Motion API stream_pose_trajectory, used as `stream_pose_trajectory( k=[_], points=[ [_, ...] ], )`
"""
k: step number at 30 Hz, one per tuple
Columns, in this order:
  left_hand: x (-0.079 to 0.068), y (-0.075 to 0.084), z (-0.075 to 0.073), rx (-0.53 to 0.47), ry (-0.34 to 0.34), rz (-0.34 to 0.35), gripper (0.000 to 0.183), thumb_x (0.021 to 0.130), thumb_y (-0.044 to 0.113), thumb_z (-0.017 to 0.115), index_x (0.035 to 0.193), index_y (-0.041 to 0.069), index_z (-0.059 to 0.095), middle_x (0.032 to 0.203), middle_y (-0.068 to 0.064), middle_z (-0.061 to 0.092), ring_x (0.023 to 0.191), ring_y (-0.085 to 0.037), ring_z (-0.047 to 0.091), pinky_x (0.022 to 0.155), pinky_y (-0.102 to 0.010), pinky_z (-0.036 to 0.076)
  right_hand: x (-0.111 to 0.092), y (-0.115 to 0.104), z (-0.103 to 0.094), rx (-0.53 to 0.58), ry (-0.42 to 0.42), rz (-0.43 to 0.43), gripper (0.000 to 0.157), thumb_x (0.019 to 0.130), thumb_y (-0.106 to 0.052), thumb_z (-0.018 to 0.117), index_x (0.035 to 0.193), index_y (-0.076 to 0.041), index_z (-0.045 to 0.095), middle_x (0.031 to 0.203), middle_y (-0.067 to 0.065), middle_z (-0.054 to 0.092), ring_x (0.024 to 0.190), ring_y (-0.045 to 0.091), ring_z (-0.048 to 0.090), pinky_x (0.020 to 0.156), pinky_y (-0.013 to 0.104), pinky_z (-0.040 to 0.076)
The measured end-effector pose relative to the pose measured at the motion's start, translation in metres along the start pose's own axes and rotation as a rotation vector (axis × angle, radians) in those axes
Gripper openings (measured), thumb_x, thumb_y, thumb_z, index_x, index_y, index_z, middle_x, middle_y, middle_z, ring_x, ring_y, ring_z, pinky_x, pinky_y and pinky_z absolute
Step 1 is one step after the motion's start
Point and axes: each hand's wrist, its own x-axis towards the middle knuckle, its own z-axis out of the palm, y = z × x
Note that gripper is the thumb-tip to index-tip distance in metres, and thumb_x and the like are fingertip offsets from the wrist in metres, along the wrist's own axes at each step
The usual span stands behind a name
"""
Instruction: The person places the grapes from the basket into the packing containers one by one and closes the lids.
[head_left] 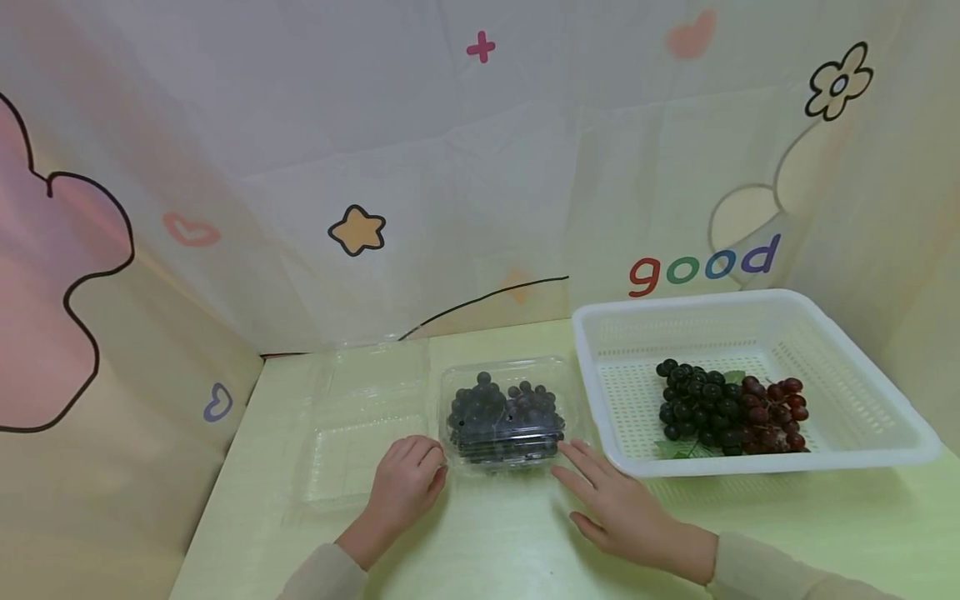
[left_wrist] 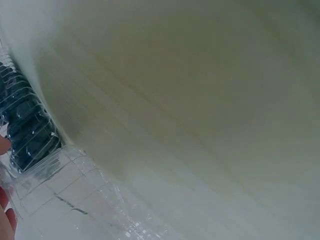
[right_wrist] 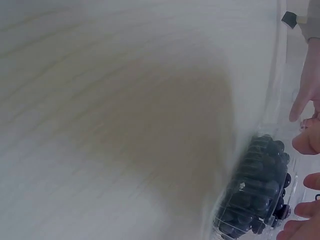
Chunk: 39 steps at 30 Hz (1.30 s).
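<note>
A clear plastic clamshell box (head_left: 510, 433) with dark grapes (head_left: 480, 408) inside stands on the table in the head view. At its front left corner, my left hand (head_left: 408, 479) has curled fingers and pinches the plastic edge. My right hand (head_left: 622, 508) spreads its fingers by the box's front right corner, fingertips right at the side. An empty clear clamshell (head_left: 363, 421) lies opened out to the left, beside my left hand. In the left wrist view, its gridded wall (left_wrist: 60, 200) overlaps the filled box (left_wrist: 30, 120). The right wrist view shows the box (right_wrist: 255, 190) from the side.
A white plastic basket (head_left: 600, 367) stands at the right, close to my right hand. Inside it are black grapes (head_left: 697, 400) and red grapes (head_left: 776, 417), with some green leaves (head_left: 678, 450). A printed curtain (head_left: 465, 167) hangs behind the pale table (head_left: 480, 542).
</note>
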Motion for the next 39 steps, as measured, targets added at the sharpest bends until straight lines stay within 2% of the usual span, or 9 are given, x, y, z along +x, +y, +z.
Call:
stream_pose_trajectory(
  k=[6, 18, 28, 34, 39],
  points=[
    [0.0004, -0.0002, 0.0014, 0.015, 0.032, 0.016, 0.004, 0.068, 0.008, 0.054, 0.065, 0.01, 0.052, 0.07, 0.0, 0.053, 0.071, -0.017, 0.054, 0.069, -0.028, 0.044, -0.0023, -0.0012, 0.0059, -0.007, -0.026, 0.018, 0.062, 0.064, -0.021, 0.075, 0.12, -0.006, 0.052, 0.133, 0.019, 0.041, 0.123, 0.034, 0.037, 0.09, 0.044, 0.042],
    [-0.0041, -0.0032, 0.0013, 0.032, 0.076, 0.034, 0.027, 0.081, 0.012, 0.033, 0.061, 0.009, 0.05, 0.064, -0.001, 0.051, 0.065, -0.017, 0.053, 0.065, -0.028, 0.045, 0.0027, -0.0052, 0.0076, 0.005, -0.017, 0.002, 0.062, 0.064, -0.02, 0.074, 0.12, -0.005, 0.053, 0.132, 0.02, 0.043, 0.118, 0.04, 0.04, 0.087, 0.048, 0.043],
    [-0.0047, -0.0027, 0.0021, 0.105, 0.105, 0.071, 0.032, 0.087, 0.011, 0.032, 0.064, 0.007, 0.055, 0.064, -0.002, 0.051, 0.063, -0.017, 0.053, 0.062, -0.026, 0.047, 0.0055, -0.0064, 0.0076, 0.025, 0.051, 0.028, 0.058, 0.063, -0.017, 0.071, 0.117, -0.003, 0.054, 0.129, 0.02, 0.045, 0.116, 0.039, 0.042, 0.084, 0.05, 0.044],
    [-0.0058, -0.0055, -0.0013, 0.131, 0.088, 0.088, 0.035, 0.089, 0.011, 0.029, 0.068, 0.005, 0.057, 0.063, -0.003, 0.051, 0.062, -0.016, 0.053, 0.057, -0.024, 0.048, 0.0057, -0.0041, 0.0094, 0.009, 0.096, 0.056, 0.062, 0.062, -0.017, 0.071, 0.118, 0.002, 0.051, 0.128, 0.024, 0.044, 0.114, 0.039, 0.044, 0.087, 0.045, 0.042],
    [-0.0086, -0.0091, -0.0038, 0.135, 0.104, 0.107, 0.034, 0.087, 0.009, 0.03, 0.069, 0.005, 0.058, 0.062, -0.003, 0.051, 0.061, -0.016, 0.054, 0.055, -0.024, 0.048, 0.0045, -0.0017, 0.0111, 0.002, 0.108, 0.093, 0.064, 0.064, -0.019, 0.071, 0.119, 0.004, 0.048, 0.124, 0.026, 0.045, 0.112, 0.037, 0.046, 0.082, 0.042, 0.047]
  ],
)
